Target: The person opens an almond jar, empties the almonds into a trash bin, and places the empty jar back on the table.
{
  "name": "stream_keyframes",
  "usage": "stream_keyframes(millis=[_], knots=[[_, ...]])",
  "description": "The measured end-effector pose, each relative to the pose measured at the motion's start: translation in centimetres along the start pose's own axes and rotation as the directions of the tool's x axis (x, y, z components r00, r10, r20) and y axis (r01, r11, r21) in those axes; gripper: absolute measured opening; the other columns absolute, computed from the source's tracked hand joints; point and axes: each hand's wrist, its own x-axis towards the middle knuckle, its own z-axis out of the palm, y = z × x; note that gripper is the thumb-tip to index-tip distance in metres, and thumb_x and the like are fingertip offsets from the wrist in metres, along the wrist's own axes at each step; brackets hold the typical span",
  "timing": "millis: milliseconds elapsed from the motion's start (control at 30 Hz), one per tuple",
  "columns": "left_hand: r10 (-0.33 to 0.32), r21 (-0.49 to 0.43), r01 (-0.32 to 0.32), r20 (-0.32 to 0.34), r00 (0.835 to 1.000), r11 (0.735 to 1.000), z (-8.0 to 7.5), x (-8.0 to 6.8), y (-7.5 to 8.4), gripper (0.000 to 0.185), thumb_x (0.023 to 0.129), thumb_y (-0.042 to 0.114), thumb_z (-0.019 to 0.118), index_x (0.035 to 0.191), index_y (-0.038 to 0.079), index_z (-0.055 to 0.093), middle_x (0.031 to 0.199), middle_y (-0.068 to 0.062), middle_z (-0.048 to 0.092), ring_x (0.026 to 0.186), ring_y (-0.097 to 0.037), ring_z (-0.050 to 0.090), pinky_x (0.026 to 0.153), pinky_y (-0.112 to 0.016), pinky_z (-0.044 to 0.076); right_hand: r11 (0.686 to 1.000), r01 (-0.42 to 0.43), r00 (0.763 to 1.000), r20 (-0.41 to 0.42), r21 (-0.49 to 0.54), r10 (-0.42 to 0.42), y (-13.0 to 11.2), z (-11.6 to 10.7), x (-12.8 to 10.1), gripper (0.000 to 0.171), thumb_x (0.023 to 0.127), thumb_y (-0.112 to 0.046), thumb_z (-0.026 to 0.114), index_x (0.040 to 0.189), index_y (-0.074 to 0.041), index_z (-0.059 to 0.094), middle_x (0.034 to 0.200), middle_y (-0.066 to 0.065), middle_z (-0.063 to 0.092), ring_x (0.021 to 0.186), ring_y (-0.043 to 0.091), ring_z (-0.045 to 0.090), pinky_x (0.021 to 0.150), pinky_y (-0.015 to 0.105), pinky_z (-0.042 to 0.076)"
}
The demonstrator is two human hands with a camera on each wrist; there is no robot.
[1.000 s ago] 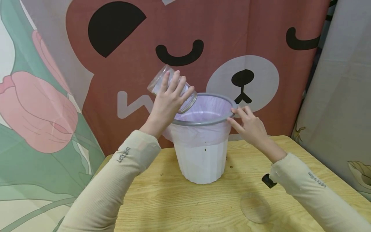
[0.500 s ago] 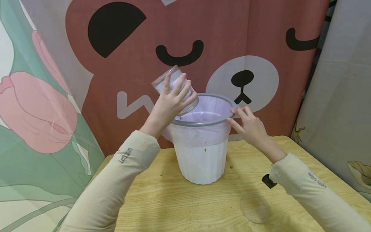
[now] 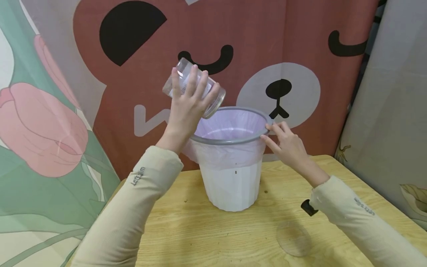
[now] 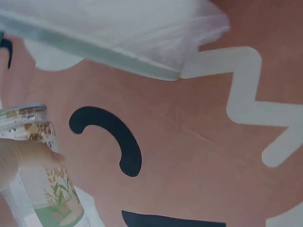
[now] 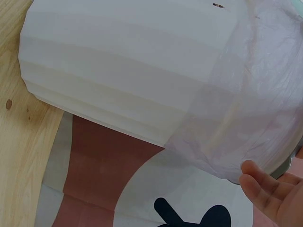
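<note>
A clear jar (image 3: 213, 97) is gripped by my left hand (image 3: 187, 102), tilted with its mouth down to the right above the bin's left rim. In the left wrist view the jar (image 4: 57, 189) carries a label with green leaves, and brown bits cling near its mouth. The white trash bin (image 3: 230, 185) stands upright on the table, lined with a thin purple bag (image 3: 230, 155) folded over under a grey rim (image 3: 230, 141). My right hand (image 3: 288, 146) pinches that rim on the right side. The right wrist view shows its fingertips (image 5: 253, 172) at the rim.
A clear round lid (image 3: 293, 238) lies flat on the wooden table (image 3: 200, 233), front right. A small black object (image 3: 308, 207) shows beside the right sleeve. Behind the bin hangs a printed bear curtain (image 3: 150, 81), and a grey curtain (image 3: 390, 111) is at the right.
My left hand first dipped slightly right with the jar, then lifted it up and left, away from the bin's opening. The right hand has stayed on the rim.
</note>
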Motion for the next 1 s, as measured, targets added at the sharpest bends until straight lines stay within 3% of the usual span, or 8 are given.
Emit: stream_keyframes(millis=[67, 100, 200, 300, 367, 1000], knots=[[-0.053, -0.042, 0.053, 0.01, 0.999, 0.998, -0.1, 0.1, -0.1, 0.056, 0.075, 0.001, 0.058, 0.126, 0.021, 0.043, 0.13, -0.014, 0.039, 0.125, -0.035, 0.024, 0.099, -0.059, 0.007, 1.0, 0.003, 1.0, -0.004, 0.0, -0.003, -0.1, 0.0, 0.1, 0.047, 0.091, -0.038, 0.049, 0.121, -0.002, 0.052, 0.101, 0.016, 0.047, 0.053, 0.016, 0.04, 0.041, 0.029, 0.034], [-0.049, -0.043, 0.05, 0.024, 0.999, 0.998, 0.0, 0.0, -0.1, 0.058, 0.074, 0.001, 0.06, 0.126, 0.021, 0.043, 0.13, -0.014, 0.038, 0.126, -0.034, 0.024, 0.099, -0.059, 0.006, 1.0, 0.003, 1.0, -0.002, 0.002, -0.003, -0.1, 0.0, 0.1, 0.047, 0.091, -0.038, 0.049, 0.121, -0.002, 0.052, 0.101, 0.016, 0.047, 0.052, 0.016, 0.04, 0.041, 0.029, 0.034], [0.066, 0.008, -0.067, 0.064, 0.996, 0.998, 0.4, -0.5, 0.2, 0.054, 0.075, 0.002, 0.059, 0.124, 0.021, 0.044, 0.13, -0.013, 0.039, 0.125, -0.032, 0.025, 0.1, -0.057, 0.008, 1.0, -0.003, 1.0, 0.007, 0.005, 0.003, -0.2, 0.1, 0.2, 0.047, 0.091, -0.039, 0.049, 0.121, -0.002, 0.052, 0.102, 0.016, 0.047, 0.053, 0.016, 0.041, 0.041, 0.028, 0.034], [0.214, 0.095, -0.222, 0.089, 0.973, 0.97, 0.9, -1.2, 0.8, 0.049, 0.076, 0.003, 0.056, 0.121, 0.02, 0.044, 0.128, -0.011, 0.04, 0.124, -0.03, 0.027, 0.1, -0.055, 0.013, 1.0, -0.003, 1.0, 0.007, 0.006, 0.003, -0.3, 0.1, 0.2, 0.047, 0.091, -0.038, 0.049, 0.121, -0.002, 0.052, 0.102, 0.016, 0.047, 0.054, 0.016, 0.041, 0.041, 0.028, 0.033], [0.246, 0.12, -0.255, 0.085, 0.965, 0.959, 1.0, -1.4, 1.0, 0.049, 0.076, 0.004, 0.056, 0.12, 0.021, 0.044, 0.127, -0.01, 0.04, 0.124, -0.029, 0.028, 0.1, -0.055, 0.014, 1.0, -0.002, 1.0, 0.002, 0.004, 0.002, -0.3, 0.1, 0.2, 0.046, 0.091, -0.037, 0.05, 0.121, -0.003, 0.053, 0.102, 0.015, 0.047, 0.055, 0.016, 0.041, 0.041, 0.027, 0.033], [0.239, 0.131, -0.247, 0.076, 0.968, 0.96, 0.4, -1.6, 1.0, 0.052, 0.074, 0.007, 0.055, 0.123, 0.019, 0.042, 0.129, -0.013, 0.04, 0.122, -0.031, 0.03, 0.098, -0.056, 0.016, 1.0, -0.003, 1.0, -0.003, 0.01, 0.004, -0.4, 0.2, 0.1, 0.045, 0.091, -0.037, 0.049, 0.121, -0.003, 0.052, 0.103, 0.016, 0.047, 0.055, 0.016, 0.041, 0.042, 0.028, 0.033]])
